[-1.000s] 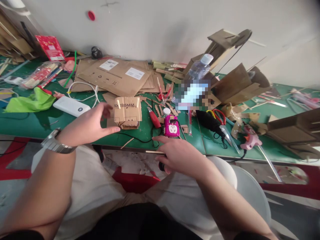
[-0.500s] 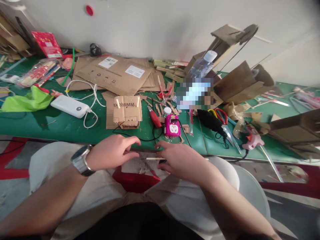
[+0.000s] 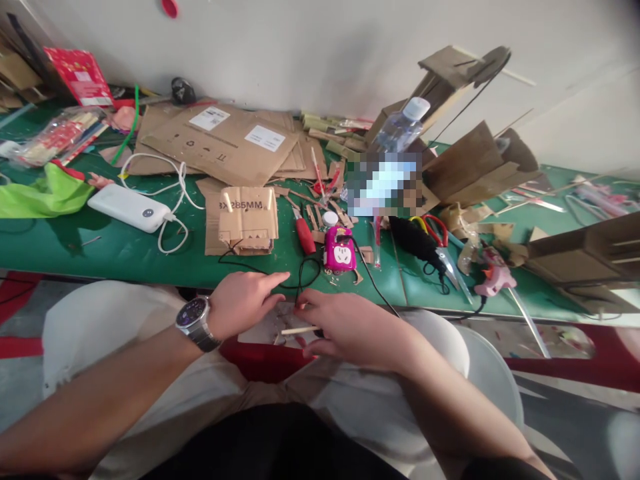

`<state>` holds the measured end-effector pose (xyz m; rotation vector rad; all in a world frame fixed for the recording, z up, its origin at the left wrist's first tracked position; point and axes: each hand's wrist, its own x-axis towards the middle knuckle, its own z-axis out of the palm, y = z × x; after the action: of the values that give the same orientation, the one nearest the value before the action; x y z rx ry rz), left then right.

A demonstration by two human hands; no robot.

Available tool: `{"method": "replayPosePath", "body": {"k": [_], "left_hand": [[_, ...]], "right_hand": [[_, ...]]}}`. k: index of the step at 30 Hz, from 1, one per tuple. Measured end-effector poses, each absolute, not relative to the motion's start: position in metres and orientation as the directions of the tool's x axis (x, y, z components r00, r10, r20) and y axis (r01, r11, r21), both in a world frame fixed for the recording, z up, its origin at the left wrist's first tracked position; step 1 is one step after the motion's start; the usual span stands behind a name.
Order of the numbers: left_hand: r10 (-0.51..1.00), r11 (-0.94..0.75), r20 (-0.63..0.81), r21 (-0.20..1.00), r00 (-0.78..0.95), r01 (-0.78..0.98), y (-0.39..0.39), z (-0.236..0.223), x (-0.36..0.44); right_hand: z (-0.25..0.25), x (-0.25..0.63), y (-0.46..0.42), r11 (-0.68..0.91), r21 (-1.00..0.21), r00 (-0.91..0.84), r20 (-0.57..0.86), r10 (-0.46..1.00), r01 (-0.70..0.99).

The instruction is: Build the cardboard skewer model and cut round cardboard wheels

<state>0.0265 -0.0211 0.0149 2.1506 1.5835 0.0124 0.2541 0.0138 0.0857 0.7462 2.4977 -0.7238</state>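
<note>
1. Head view, left hand (image 3: pixel 245 303): released, fingers extended toward the right hand, thumb just below them. Palm side hidden. Silver-and-black watch (image 3: pixel 195 317) on that wrist.
2. Right hand (image 3: pixel 355 327): grasping a thin pale stick (image 3: pixel 299 330), tip pointing left into the gap between the hands. Small dark item (image 3: pixel 318 332) at the grip, mostly hidden; can't tell what it is.
3. Stick location: in front of the near edge of the green table (image 3: pixel 125 250), above the person's lap. Hands near each other, apart.
4. Black cable (image 3: pixel 307 263) loops at the table edge, just beyond the fingertips; can't tell if they touch it.
5. Behind the hands: small cardboard box (image 3: pixel 249 217) on a cardboard piece (image 3: pixel 213 227), red-handled knife (image 3: pixel 305 235) to its right, then magenta socket block (image 3: pixel 340 250) with a plug in it. White cap (image 3: pixel 330 219) just behind the block.
6. Left side: white power bank (image 3: pixel 130 208) with a white cable (image 3: pixel 184 177) plugged in.
7. Right side: scissors (image 3: pixel 447 267), pink glue gun (image 3: pixel 494 280) with a clear glue stick hanging past the edge.
8. Back: large flattened cardboard (image 3: pixel 200 143), clear bottle (image 3: pixel 400 130), pixelated patch in front of it.
</note>
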Motion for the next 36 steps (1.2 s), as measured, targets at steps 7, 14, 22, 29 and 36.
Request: {"method": "replayPosePath", "body": {"k": [7, 14, 22, 29, 36], "left_hand": [[0.898, -0.29, -0.194, 0.412, 0.394, 0.864, -0.022, -0.002, 0.031], [0.862, -0.356, -0.132, 0.528, 0.489, 0.771, -0.022, -0.01, 0.038], [0.813, -0.555, 0.297, 0.653, 0.501, 0.515, -0.025, -0.002, 0.032], [0.657, -0.733, 0.525, 0.612, 0.541, 0.296, -0.032, 0.023, 0.03], [0.602, -0.69, 0.319, 0.669, 0.732, 0.276, -0.034, 0.021, 0.028]], "right_hand": [[0.087, 0.265, 0.025, 0.637, -0.574, -0.857, -0.385, 0.343, 0.513], [0.087, 0.265, 0.03, 0.554, -0.799, -0.966, -0.125, 0.226, 0.234], [0.072, 0.265, 0.03, 0.519, -0.609, -0.715, -0.117, 0.689, 0.6], [0.06, 0.255, 0.036, 0.55, -0.563, -0.765, -0.265, 0.587, 0.617], [0.057, 0.264, 0.046, 0.504, -0.574, -0.626, -0.018, 0.78, 0.645]]}}
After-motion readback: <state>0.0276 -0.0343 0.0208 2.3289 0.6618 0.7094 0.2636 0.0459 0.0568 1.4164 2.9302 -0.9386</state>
